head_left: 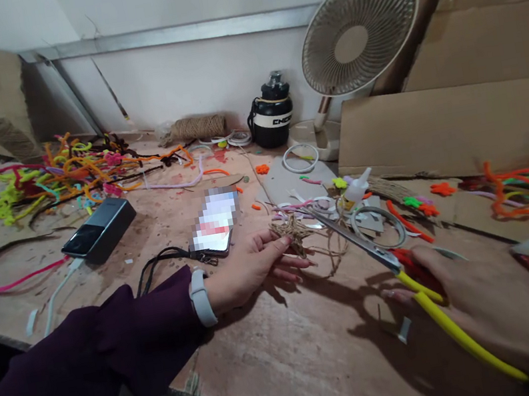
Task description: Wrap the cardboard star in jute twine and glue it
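My left hand (250, 264), with a pale watch band (202, 297) at the wrist, pinches a small knotted bunch of brown twine (295, 230) between thumb and fingers. Loose twine strands (333, 257) trail from it to the right. In my right hand (491, 309) are scissors (360, 243) with long grey blades and yellow and red handles. Their tips point up and left, close to the twine. Whether the blades touch a strand I cannot tell. A roll of tape (378, 227) and a small white glue bottle (358, 187) are just behind the blades.
A phone (215, 223) lies left of the twine, with a black power bank (99, 231) farther left. Behind stand a twine spool (199, 128), a black bottle (271, 116) and a fan (354, 41). Colourful pipe cleaners (72, 169) pile at the left; cardboard (446, 130) leans at the right.
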A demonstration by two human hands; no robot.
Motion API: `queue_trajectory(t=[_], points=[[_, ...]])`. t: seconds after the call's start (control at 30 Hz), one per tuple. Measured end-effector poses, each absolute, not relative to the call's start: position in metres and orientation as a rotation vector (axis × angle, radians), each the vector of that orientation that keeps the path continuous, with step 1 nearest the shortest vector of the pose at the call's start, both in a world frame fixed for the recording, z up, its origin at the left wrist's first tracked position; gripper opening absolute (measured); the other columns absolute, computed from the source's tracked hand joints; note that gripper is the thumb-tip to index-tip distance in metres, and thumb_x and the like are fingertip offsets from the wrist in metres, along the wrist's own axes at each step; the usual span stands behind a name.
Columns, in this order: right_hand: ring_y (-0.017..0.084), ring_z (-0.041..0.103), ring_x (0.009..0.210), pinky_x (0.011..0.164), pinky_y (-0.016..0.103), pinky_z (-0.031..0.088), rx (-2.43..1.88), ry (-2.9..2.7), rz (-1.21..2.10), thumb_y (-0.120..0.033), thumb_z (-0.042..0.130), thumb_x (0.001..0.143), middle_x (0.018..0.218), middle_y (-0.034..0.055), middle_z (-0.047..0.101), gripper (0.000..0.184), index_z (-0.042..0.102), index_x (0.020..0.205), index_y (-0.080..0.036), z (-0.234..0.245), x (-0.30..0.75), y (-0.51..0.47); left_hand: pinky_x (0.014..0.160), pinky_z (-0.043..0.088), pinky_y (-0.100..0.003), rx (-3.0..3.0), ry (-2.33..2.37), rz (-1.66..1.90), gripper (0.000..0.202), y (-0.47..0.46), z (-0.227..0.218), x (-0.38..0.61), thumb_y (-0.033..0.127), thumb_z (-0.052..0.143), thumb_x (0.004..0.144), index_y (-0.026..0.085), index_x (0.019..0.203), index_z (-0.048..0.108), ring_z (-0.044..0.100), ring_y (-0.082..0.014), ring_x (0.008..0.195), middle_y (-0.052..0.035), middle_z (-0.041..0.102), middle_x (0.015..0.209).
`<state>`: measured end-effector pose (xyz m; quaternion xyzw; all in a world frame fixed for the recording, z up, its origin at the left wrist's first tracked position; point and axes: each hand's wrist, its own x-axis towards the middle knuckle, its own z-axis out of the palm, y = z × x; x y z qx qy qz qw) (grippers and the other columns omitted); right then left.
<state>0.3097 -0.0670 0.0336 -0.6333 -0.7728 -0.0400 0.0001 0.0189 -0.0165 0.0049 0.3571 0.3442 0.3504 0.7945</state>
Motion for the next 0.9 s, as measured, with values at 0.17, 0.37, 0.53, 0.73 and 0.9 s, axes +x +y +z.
queue_trajectory(t=[0.17,0.37,0.53,0.73,0.9], points=[[0.031,0.064,0.062,0.055,0.033,0.034,-1.938,-2.613,-0.231,-0.067,0.054,0.079,0.069,0.0105,0.068,0.049,0.058,0.095,-0.020,0.036,0.304,-0.061,0.052,0.056,-0.018,0.835,0.681,0.847,0.029,-0.021,0.003,0.021,0.035,0.073,0.086,0.015,0.097,0.054,0.075,-0.0174,0.073,-0.0087,0.073,0.089],[0.029,0.060,0.052,0.053,0.034,0.030,-1.712,-2.632,-0.589,-0.059,0.053,0.081,0.062,0.0084,0.063,0.044,0.058,0.098,-0.018,0.032,0.298,-0.064,0.052,0.055,-0.019,0.916,0.681,0.870,0.042,-0.027,0.007,0.023,0.046,0.077,0.080,0.016,0.099,0.054,0.076,-0.0216,0.080,-0.0091,0.071,0.096],[0.029,0.057,0.049,0.056,0.037,0.030,-1.647,-2.615,-0.748,-0.058,0.051,0.083,0.056,0.0068,0.058,0.040,0.056,0.090,-0.019,0.028,0.289,-0.071,0.053,0.055,-0.020,0.939,0.686,0.870,0.047,-0.031,0.005,0.024,0.050,0.077,0.080,0.016,0.103,0.053,0.076,-0.0230,0.082,-0.0091,0.071,0.093],[0.031,0.062,0.057,0.059,0.038,0.032,-1.605,-2.626,-0.714,-0.058,0.050,0.086,0.063,0.0083,0.062,0.037,0.053,0.087,-0.021,0.023,0.292,-0.074,0.055,0.055,-0.021,0.945,0.689,0.891,0.045,-0.033,0.004,0.027,0.048,0.076,0.082,0.016,0.105,0.054,0.076,-0.0225,0.084,-0.0092,0.071,0.094],[0.032,0.062,0.060,0.061,0.038,0.033,-1.619,-2.620,-0.757,-0.056,0.051,0.085,0.069,0.0104,0.064,0.035,0.055,0.084,-0.021,0.022,0.290,-0.077,0.057,0.057,-0.023,0.967,0.655,0.914,0.044,-0.035,0.004,0.028,0.047,0.075,0.083,0.016,0.106,0.053,0.075,-0.0237,0.086,-0.0103,0.071,0.099]])
